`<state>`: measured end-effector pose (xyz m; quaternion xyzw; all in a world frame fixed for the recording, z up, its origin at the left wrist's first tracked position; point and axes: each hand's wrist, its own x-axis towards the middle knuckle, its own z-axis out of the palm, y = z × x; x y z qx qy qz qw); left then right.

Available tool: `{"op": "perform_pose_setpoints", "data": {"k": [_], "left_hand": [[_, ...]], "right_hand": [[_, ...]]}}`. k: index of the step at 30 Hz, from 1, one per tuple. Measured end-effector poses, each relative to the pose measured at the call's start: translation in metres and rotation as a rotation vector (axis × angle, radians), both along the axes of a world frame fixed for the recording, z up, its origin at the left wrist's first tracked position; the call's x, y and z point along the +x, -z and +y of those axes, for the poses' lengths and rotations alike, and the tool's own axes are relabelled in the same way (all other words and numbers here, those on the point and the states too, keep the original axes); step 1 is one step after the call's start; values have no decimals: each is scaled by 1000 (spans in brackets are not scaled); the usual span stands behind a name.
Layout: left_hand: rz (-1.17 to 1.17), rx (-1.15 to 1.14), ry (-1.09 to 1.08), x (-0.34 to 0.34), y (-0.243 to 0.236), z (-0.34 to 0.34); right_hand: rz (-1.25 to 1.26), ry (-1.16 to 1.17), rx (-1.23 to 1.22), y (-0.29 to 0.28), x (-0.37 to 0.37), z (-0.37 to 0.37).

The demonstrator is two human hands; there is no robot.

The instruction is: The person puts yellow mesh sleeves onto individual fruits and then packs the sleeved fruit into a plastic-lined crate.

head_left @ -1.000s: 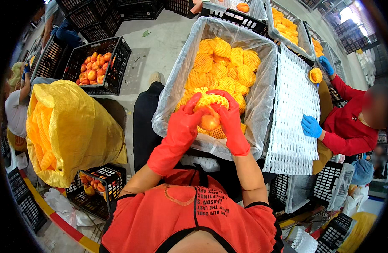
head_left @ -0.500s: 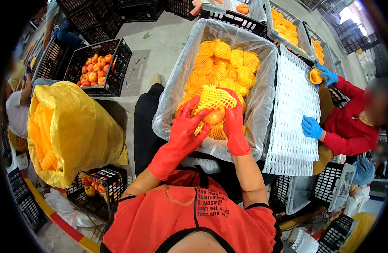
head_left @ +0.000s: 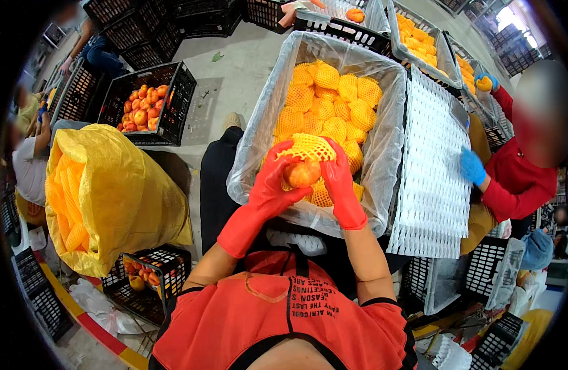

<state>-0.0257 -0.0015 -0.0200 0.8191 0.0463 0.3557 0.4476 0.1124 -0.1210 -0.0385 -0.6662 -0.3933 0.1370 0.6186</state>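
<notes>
Between my two hands, in red rubber gloves, is a round orange-red fruit with a yellow foam net sleeve over its far side. My left hand wraps the fruit from the left, fingers behind it and thumb below. My right hand closes on the sleeve's right edge beside the fruit. Both are held over a large crate lined with clear plastic. Inside it lie several rows of fruits in yellow foam nets. The fruit's near side is bare.
At left stands a yellow sack of foam nets. Black crates of bare fruit sit behind and below it. White foam sheeting lies right of my crate. A co-worker in red with blue gloves sits beyond, near more lined crates.
The net has shifted up off the fruit's near side, baring more of it. My left fingers have closed round the fruit. The co-worker's far hand has moved away with a yellow-netted fruit.
</notes>
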Motion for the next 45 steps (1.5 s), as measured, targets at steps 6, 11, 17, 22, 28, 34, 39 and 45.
{"op": "perform_pose_setpoints", "data": {"k": [6, 11, 17, 22, 28, 34, 39, 45], "left_hand": [[207, -954, 157, -7, -15, 10], [-46, -1460, 423, -1, 23, 29], [95, -1374, 371, 1, 29, 31], [-33, -1793, 438, 1, 32, 33], [-71, -1910, 424, 1, 38, 35], [-49, -1788, 364, 2, 42, 33], [-39, -1864, 314, 1, 40, 35], [6, -1750, 229, 4, 33, 32]], "right_hand": [[355, -67, -7, -20, 3, 0], [730, -186, -113, -45, 3, 11], [682, -221, -119, -50, -2, 9], [652, -238, -94, -45, -2, 11], [690, -289, -64, -51, -6, 11], [490, -375, -47, -50, -8, 12], [391, -384, -91, -48, -7, 11], [377, -404, -63, -43, -4, 10]]}}
